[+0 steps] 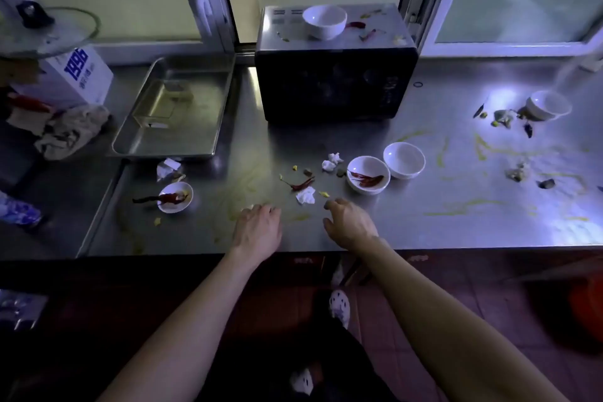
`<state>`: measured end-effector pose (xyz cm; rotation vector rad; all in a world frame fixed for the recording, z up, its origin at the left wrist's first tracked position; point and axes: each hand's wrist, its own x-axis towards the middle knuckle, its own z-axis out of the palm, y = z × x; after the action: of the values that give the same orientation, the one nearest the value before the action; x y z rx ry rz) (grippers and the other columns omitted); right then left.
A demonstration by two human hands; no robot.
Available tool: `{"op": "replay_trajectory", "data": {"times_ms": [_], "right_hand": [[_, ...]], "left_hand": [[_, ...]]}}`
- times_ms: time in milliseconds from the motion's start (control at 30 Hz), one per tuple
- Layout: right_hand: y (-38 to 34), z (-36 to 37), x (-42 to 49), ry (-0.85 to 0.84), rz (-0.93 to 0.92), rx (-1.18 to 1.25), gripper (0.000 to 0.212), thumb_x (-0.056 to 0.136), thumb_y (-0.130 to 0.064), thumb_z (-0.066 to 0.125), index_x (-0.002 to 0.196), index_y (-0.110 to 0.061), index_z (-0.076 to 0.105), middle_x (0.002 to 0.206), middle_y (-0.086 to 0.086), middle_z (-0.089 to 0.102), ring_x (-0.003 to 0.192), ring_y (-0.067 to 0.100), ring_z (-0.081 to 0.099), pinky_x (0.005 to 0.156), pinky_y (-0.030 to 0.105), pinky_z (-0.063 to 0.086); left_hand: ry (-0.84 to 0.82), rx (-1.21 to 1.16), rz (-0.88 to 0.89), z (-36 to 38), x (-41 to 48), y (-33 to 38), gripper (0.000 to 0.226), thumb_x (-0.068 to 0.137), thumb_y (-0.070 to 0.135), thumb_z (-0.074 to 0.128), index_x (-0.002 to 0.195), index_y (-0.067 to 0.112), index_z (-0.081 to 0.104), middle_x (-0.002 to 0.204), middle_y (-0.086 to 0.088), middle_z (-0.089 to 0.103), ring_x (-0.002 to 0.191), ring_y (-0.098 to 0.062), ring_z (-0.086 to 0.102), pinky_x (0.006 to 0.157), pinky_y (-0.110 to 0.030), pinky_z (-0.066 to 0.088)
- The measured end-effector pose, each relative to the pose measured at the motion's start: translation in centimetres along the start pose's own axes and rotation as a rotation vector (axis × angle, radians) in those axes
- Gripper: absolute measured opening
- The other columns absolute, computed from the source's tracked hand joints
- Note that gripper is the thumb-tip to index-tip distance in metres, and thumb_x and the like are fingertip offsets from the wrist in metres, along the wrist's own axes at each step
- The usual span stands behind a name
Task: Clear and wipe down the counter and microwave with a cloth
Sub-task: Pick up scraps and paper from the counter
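The steel counter (424, 232) is littered with chilli scraps, crumpled tissue (305, 196) and yellow smears. A black microwave (336, 81) stands at the back with a white bowl (324, 22) and chilli bits on its top. White bowls sit on the counter: one with chillies (368, 174), an empty one (404, 160), one at the left (175, 197) and one at the far right (548, 105). A crumpled cloth (70, 134) lies at the far left. My left hand (259, 227) and my right hand (350, 222) hover near the front edge, fingers loosely curled, holding nothing.
A metal tray (176, 108) lies left of the microwave. A white box (76, 75) and a glass lid (49, 29) stand at the back left. Windows run behind the counter. An orange bucket (587, 307) stands on the floor at right.
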<state>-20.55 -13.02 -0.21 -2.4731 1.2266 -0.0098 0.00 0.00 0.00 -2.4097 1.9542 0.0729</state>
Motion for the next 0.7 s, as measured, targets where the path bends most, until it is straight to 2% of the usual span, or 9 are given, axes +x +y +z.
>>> {"op": "replay_trajectory", "data": {"times_ms": [100, 167, 200, 267, 367, 433, 533, 633, 700], "right_hand": [[0.0, 0.6, 3.4, -0.010, -0.066, 0.012, 0.036, 0.098, -0.026, 0.061, 0.133, -0.018, 0.065, 0.129, 0.010, 0.064, 0.107, 0.042, 0.067, 0.077, 0.043, 0.053], [-0.5, 0.8, 5.8, -0.039, -0.122, 0.012, 0.030, 0.101, -0.026, 0.058, 0.130, -0.019, 0.066, 0.129, 0.010, 0.062, 0.101, 0.044, 0.067, 0.070, 0.041, 0.045], [-0.7, 0.9, 7.0, -0.053, -0.151, 0.032, 0.029, 0.103, -0.025, 0.056, 0.129, -0.020, 0.067, 0.133, 0.010, 0.061, 0.100, 0.044, 0.067, 0.069, 0.040, 0.042], [-0.9, 1.3, 9.2, -0.094, -0.209, 0.058, 0.031, 0.102, -0.022, 0.057, 0.132, -0.022, 0.067, 0.139, 0.008, 0.060, 0.103, 0.043, 0.067, 0.072, 0.041, 0.045], [-0.4, 2.5, 11.8, -0.210, -0.232, 0.047, 0.033, 0.100, -0.016, 0.058, 0.132, -0.019, 0.067, 0.139, 0.011, 0.060, 0.111, 0.044, 0.066, 0.081, 0.044, 0.051], [0.3, 3.3, 12.7, -0.280, -0.229, 0.045, 0.022, 0.101, -0.013, 0.056, 0.121, -0.013, 0.067, 0.134, 0.015, 0.059, 0.112, 0.044, 0.065, 0.084, 0.045, 0.050], [0.8, 3.9, 13.4, -0.320, -0.244, 0.020, 0.021, 0.105, -0.014, 0.053, 0.122, -0.005, 0.062, 0.131, 0.023, 0.059, 0.113, 0.046, 0.064, 0.085, 0.046, 0.050], [0.8, 3.9, 13.8, -0.301, -0.253, 0.037, 0.021, 0.108, -0.020, 0.049, 0.117, -0.006, 0.062, 0.126, 0.024, 0.062, 0.109, 0.046, 0.065, 0.082, 0.045, 0.050], [0.9, 3.7, 13.9, -0.271, -0.256, 0.088, 0.020, 0.105, -0.021, 0.051, 0.115, -0.008, 0.063, 0.130, 0.020, 0.061, 0.103, 0.048, 0.067, 0.077, 0.045, 0.050]], "left_hand": [[-0.053, -0.036, -0.104, 1.9, 0.5, -1.7, 0.026, 0.098, 0.031, 0.059, 0.112, 0.011, 0.070, 0.116, -0.012, 0.069, 0.110, -0.036, 0.068, 0.088, -0.049, 0.059], [-0.079, -0.011, -0.180, 2.7, -0.1, -2.8, 0.036, 0.098, 0.034, 0.059, 0.126, 0.013, 0.068, 0.133, -0.010, 0.067, 0.118, -0.036, 0.068, 0.092, -0.048, 0.059], [-0.104, -0.015, -0.221, 2.8, -0.2, -3.3, 0.041, 0.098, 0.034, 0.059, 0.133, 0.014, 0.065, 0.135, -0.009, 0.067, 0.116, -0.035, 0.069, 0.091, -0.047, 0.059], [-0.111, -0.025, -0.306, 2.5, -0.3, -4.3, 0.035, 0.098, 0.033, 0.062, 0.128, 0.016, 0.067, 0.117, -0.008, 0.070, 0.104, -0.034, 0.071, 0.086, -0.045, 0.057], [-0.130, -0.066, -0.436, 2.4, -0.5, -6.0, 0.013, 0.095, 0.030, 0.065, 0.100, 0.018, 0.067, 0.097, -0.008, 0.066, 0.094, -0.035, 0.069, 0.079, -0.046, 0.058], [-0.137, -0.109, -0.489, 2.7, -0.6, -6.8, 0.010, 0.093, 0.028, 0.067, 0.095, 0.017, 0.066, 0.095, -0.007, 0.066, 0.092, -0.034, 0.068, 0.076, -0.045, 0.057], [-0.116, -0.171, -0.531, 2.8, 0.1, -7.2, 0.009, 0.091, 0.026, 0.072, 0.095, 0.018, 0.068, 0.094, -0.005, 0.067, 0.090, -0.033, 0.067, 0.075, -0.044, 0.057], [-0.105, -0.194, -0.522, 3.2, 1.4, -7.4, 0.008, 0.091, 0.025, 0.072, 0.094, 0.019, 0.068, 0.093, -0.005, 0.067, 0.091, -0.034, 0.066, 0.074, -0.044, 0.056], [-0.107, -0.215, -0.496, 3.7, 2.6, -7.6, 0.007, 0.090, 0.022, 0.072, 0.096, 0.018, 0.069, 0.093, -0.006, 0.065, 0.092, -0.035, 0.065, 0.074, -0.044, 0.055]]}}
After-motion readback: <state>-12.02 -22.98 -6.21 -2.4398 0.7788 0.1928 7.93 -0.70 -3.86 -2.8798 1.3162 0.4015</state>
